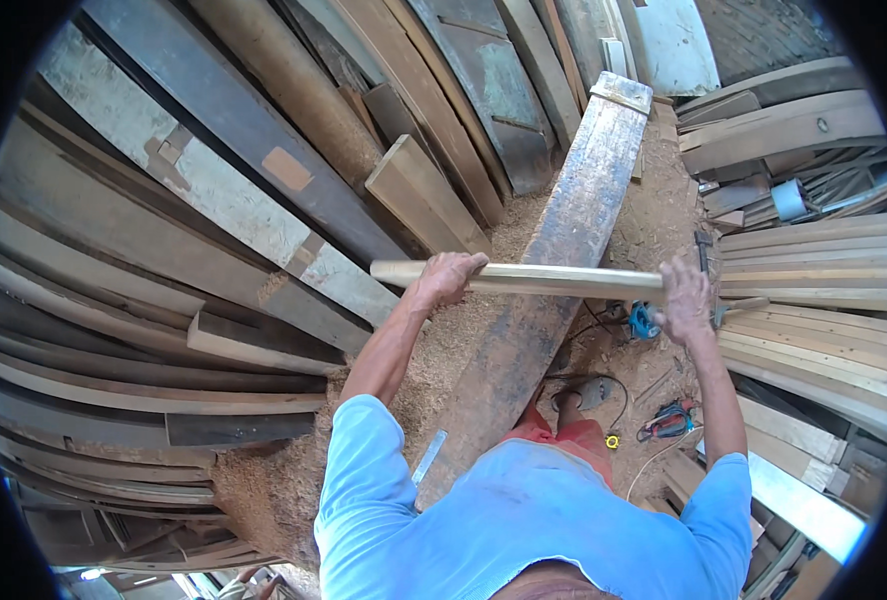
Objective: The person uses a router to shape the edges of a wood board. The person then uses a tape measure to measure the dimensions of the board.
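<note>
Left grip (450, 277) on bar (564, 280); blue cylinder (789, 200), inside hidden.

No word, number, label or sign can be read anywhere in view, the wooden bar (564, 281) included. The pale, ruler-like strip (430, 457) shows too small for any markings to be made out. The same goes for the small yellow object (613, 441) on the ground, the blue tool (645, 320) and the red-and-blue tool (668, 422).
</note>
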{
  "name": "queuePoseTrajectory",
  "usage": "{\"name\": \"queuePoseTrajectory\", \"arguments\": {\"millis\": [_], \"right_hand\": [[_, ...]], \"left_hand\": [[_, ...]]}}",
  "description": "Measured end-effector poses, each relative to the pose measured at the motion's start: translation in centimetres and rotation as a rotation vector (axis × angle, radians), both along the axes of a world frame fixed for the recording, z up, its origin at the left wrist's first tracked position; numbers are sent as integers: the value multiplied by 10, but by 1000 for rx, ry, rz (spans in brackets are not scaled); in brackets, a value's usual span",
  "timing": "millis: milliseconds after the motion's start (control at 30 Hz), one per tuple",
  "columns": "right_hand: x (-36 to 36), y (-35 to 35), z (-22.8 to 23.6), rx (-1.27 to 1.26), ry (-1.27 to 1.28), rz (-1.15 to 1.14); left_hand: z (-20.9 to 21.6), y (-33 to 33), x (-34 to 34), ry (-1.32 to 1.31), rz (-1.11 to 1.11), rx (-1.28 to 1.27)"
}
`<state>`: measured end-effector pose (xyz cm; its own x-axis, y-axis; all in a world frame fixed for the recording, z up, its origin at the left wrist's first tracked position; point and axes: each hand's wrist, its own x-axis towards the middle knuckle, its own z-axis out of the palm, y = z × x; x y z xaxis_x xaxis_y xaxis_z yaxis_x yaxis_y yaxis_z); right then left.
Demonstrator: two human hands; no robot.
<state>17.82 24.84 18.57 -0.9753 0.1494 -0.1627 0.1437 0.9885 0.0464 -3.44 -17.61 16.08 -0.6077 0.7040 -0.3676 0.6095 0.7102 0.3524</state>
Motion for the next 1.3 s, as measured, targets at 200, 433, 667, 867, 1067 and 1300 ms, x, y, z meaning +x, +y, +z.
{"name": "queuePoseTrajectory", "arguments": {"millis": [200, 433, 667, 867, 1067, 1300], "right_hand": [[43, -12, -26, -259, -22, -36], [79, -68, -40, -469, 80, -286], [101, -46, -76, -740, 194, -442], [120, -67, -114, -1267, 47, -801], [150, -132, -206, -1674, 73, -1047], [137, -187, -215, -1576, 202, -1067]], "left_hand": [[-10, 38, -9, 499, 213, 185], [-118, 29, 103, 198, 808, 337], [-141, -133, 277, -317, 922, -258], [-116, -225, 402, -550, 892, -475], [-135, -251, 441, -461, 912, -406], [-158, -266, 426, -401, 856, -318]]}}
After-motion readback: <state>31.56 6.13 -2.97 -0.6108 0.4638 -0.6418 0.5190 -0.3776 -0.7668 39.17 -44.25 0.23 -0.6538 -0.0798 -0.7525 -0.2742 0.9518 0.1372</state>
